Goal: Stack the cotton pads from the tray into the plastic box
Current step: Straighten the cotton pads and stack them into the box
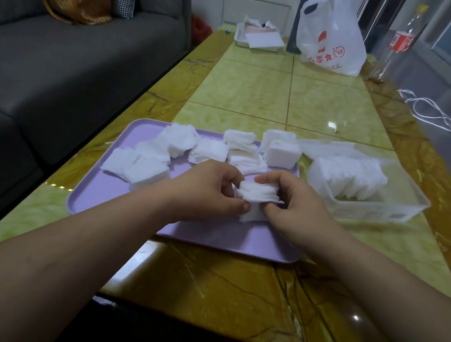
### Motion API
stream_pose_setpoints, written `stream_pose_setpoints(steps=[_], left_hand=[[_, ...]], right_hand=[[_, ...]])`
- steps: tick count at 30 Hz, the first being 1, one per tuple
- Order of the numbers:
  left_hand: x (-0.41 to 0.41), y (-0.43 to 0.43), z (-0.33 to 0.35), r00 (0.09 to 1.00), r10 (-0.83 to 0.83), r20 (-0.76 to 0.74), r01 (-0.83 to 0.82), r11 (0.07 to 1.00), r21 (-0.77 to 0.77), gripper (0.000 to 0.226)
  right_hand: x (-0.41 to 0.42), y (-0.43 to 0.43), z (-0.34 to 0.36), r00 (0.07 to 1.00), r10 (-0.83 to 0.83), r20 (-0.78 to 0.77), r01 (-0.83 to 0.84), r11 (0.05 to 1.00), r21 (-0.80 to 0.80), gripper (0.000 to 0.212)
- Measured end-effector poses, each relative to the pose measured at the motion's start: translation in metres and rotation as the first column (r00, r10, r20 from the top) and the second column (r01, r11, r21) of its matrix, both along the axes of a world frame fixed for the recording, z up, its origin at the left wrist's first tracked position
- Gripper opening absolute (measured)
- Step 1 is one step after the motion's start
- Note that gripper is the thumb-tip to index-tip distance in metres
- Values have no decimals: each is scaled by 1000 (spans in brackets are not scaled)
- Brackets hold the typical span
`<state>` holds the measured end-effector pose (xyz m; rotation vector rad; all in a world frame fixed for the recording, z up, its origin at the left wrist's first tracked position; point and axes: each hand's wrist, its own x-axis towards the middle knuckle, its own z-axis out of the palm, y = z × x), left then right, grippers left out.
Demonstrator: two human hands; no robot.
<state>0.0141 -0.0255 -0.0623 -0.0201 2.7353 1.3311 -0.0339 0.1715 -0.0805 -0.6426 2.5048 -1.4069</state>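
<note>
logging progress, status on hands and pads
Left hand and right hand grip one pad stack over the tray. Plastic box part filled. Nothing between.

The purple tray's (pixel 96 192) far edge is crowded with piles of cotton pads (pixel 209 152); its near strip is left bare. The plastic box (pixel 402 204), just beside it toward the tabletop's (pixel 256 95) right edge, is filled with upright pads except at its right end. The tabletop's middle is unobstructed up to a white plastic bag (pixel 334 42) at the far edge.
</note>
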Motion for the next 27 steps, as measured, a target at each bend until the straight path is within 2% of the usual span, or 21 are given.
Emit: stream_pose_setpoints(steps=[3,9,14,18,21,24,27], left_hand=[[-2,3,-3,1000,8,-2,-8,1000,1,16],[-3,9,-5,1000,-1,-26,0,1000,-22,23],[-4,14,-5,996,-45,-83,37,995,-93,34],[-3,8,-2,999,-33,-42,24,983,-184,36],[-2,16,-5,996,-18,-88,3,986,-169,28],[-2,27,-4,991,-38,-132,7,974,-226,23],[-2,27,-2,990,-51,-128,24,979,-203,19]], right_hand=[[4,-4,1,999,-30,32,30,999,16,59],[10,-14,3,988,-90,123,93,996,-20,76],[12,-16,3,967,-34,251,59,994,-94,110],[7,-14,-1,965,-31,261,69,988,-140,110],[8,-15,3,964,-15,267,60,985,-162,111],[11,-18,10,958,50,283,9,979,-203,117],[11,-14,12,961,61,269,5,971,-239,112]])
